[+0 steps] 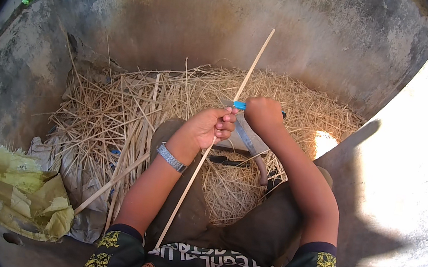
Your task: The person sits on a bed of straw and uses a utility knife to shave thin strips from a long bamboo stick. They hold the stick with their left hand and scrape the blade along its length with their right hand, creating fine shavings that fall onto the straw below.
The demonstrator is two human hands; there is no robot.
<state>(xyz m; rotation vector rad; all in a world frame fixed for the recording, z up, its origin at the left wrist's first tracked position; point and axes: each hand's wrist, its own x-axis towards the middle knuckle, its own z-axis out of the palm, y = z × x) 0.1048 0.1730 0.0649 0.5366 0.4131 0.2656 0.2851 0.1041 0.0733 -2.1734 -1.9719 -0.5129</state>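
A long, thin pale strip (255, 63), apparently bamboo, runs slantwise from my lap up toward the wall. My left hand (208, 126), a metal-band watch on its wrist, pinches the strip around its middle. Closed in a fist, my right hand (264, 116) grips a small knife with a blue handle (239, 105). The blade end meets the strip just above my left fingertips; the exact contact is too small to make out. Under both hands, a larger knife with a curved wooden handle (261, 169) lies across a wooden block (225, 142) between my legs.
Thin shavings (305, 99) and loose strips (99, 118) cover the floor ahead and left. Longer slats (140, 118) lie beside my left leg. A torn yellow sack (28, 193) sits at the lower left. A stained grey wall (228, 22) stands close in front.
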